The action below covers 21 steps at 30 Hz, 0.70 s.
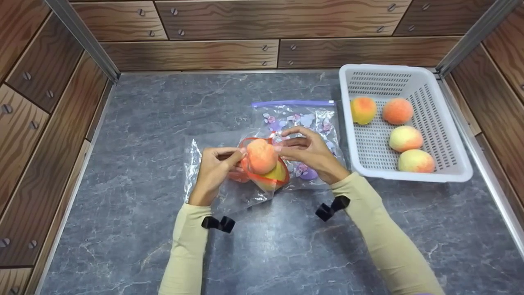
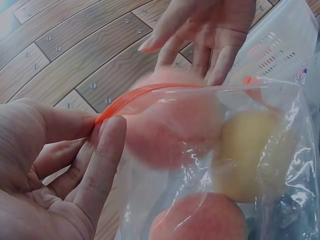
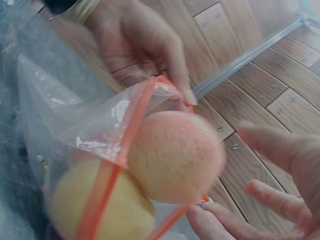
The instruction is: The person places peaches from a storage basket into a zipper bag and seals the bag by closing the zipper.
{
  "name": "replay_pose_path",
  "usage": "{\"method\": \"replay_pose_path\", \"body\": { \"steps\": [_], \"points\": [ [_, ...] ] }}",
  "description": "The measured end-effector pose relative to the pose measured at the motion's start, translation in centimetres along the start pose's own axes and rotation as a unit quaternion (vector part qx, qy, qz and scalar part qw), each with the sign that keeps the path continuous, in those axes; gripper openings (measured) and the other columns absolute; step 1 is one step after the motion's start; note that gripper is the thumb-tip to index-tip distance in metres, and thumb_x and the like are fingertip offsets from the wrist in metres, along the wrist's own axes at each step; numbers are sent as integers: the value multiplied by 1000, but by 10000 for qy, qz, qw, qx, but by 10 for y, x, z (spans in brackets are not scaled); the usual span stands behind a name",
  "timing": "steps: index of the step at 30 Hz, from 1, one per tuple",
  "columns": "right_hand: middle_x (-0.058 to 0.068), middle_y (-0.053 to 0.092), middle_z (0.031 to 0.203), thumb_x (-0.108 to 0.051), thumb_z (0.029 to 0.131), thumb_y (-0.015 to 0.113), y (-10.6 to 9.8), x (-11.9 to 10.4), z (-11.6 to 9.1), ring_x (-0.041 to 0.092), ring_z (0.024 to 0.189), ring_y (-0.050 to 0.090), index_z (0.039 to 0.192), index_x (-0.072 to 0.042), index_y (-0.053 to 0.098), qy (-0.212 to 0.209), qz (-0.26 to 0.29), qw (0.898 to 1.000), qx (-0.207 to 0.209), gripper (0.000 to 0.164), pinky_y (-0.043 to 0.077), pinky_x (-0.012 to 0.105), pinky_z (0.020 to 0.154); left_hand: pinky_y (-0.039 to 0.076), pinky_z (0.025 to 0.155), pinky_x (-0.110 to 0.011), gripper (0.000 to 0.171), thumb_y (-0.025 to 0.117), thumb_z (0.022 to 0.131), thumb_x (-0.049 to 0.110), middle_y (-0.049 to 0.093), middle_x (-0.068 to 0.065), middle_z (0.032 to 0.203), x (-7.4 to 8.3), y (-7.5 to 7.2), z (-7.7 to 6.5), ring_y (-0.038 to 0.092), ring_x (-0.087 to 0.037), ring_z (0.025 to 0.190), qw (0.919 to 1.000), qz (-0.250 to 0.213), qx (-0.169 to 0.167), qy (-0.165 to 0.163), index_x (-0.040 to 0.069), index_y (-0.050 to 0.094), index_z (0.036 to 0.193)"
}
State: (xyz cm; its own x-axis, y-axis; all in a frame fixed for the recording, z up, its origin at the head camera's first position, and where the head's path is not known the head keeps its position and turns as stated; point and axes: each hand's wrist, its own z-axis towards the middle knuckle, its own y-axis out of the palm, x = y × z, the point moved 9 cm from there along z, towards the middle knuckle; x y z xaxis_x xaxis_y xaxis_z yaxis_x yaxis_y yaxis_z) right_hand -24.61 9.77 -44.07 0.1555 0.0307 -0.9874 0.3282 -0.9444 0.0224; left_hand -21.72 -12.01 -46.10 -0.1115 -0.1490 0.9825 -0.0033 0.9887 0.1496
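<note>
A clear zip bag [image 1: 241,200] with an orange zip edge [image 2: 132,97] lies under both hands, its mouth spread. My left hand [image 1: 213,170] pinches the zip edge between thumb and fingers. At the mouth is a pinkish-orange peach [image 3: 175,157], blurred in the wrist views. My right hand [image 1: 313,153] is beside this peach with its fingers spread; in the right wrist view its lower fingers [image 3: 205,222] touch the bag's edge. Inside the bag, a yellow peach [image 2: 250,155] and another pink one [image 2: 200,220] show through the plastic.
At the right stands a white slotted basket [image 1: 452,127] holding several peaches [image 1: 398,111]. Partly beneath the right hand lies a second clear bag [image 1: 307,170] with purple prints and a purple zip [image 1: 292,104]. Wood-patterned walls [image 1: 229,53] enclose the grey marbled table [image 1: 135,135].
</note>
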Motion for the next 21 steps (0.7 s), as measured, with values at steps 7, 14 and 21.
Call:
{"method": "replay_pose_path", "body": {
  "steps": [7,14,21],
  "points": [
    [18,67,112,-8,91,76,-16,-2,1,26,97,68,121,4,61,-184,298,9983,475,36,59,49,86,62,62,-32,13,72,91,1,73,-16,81,0,-1,0,68,-17,61,10000,-17,16,-28,-10,74,97],
    [21,66,113,-4,96,69,-34,17,3,26,89,65,118,8,65,-230,-224,9957,870,26,62,41,77,61,62,-31,12,72,91,1,72,-18,82,-1,0,0,68,-19,63,10000,-11,14,-41,-9,75,98],
    [25,70,105,-3,97,65,-34,35,6,30,78,67,115,7,70,-425,-2145,9730,745,21,58,29,62,62,62,-31,13,72,91,2,73,-18,84,0,-1,0,69,-18,63,10000,13,-1,-36,-9,75,99]
  ]
}}
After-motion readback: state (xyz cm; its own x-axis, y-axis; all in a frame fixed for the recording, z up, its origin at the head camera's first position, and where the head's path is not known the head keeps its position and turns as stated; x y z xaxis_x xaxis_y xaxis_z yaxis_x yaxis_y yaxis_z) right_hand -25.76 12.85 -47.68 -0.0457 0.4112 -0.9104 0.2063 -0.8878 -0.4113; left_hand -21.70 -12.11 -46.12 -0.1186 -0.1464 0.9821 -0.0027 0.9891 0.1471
